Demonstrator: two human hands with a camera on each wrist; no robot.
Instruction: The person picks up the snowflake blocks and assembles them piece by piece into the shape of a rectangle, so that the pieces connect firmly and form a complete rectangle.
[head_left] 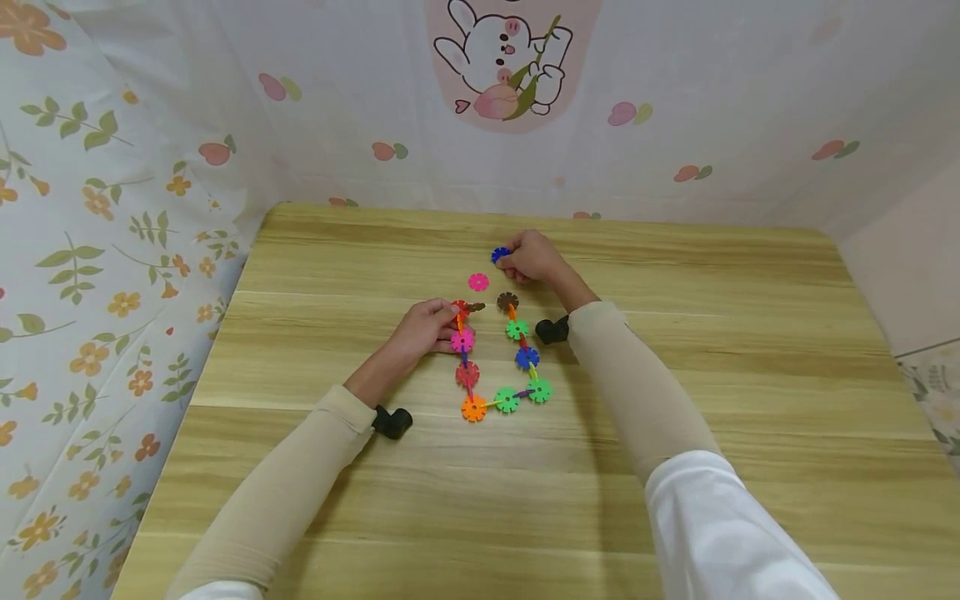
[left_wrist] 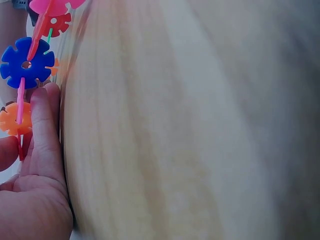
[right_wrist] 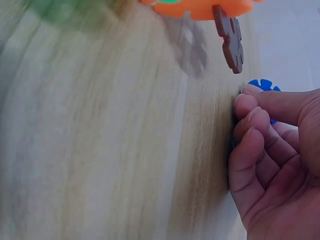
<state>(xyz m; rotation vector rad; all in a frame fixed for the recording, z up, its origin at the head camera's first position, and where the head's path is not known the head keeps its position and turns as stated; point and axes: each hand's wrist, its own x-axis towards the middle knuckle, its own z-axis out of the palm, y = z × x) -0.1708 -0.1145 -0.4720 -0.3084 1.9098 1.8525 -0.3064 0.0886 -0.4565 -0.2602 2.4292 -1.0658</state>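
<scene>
A chain of notched plastic discs in several colours lies in a U shape, discs slotted edge to edge. At its upper left end my left hand (head_left: 423, 327) pinches a red disc (head_left: 460, 309); a brown disc (head_left: 476, 307) sticks out beside it. In the left wrist view, the thumb presses a red piece (left_wrist: 21, 147) below an orange disc (left_wrist: 14, 119). Beyond the chain, my right hand (head_left: 531, 257) pinches a blue disc (head_left: 499, 254) between thumb and finger, its other fingers curled. Another brown disc (head_left: 507, 301) tops the chain's right side.
A loose pink disc (head_left: 478, 282) lies between the two chain ends, near the blue disc. The wooden table (head_left: 750, 375) extends to both sides and meets a printed curtain (head_left: 315, 100) at the back. Black wrist mounts (head_left: 393, 422) sit on both sleeves.
</scene>
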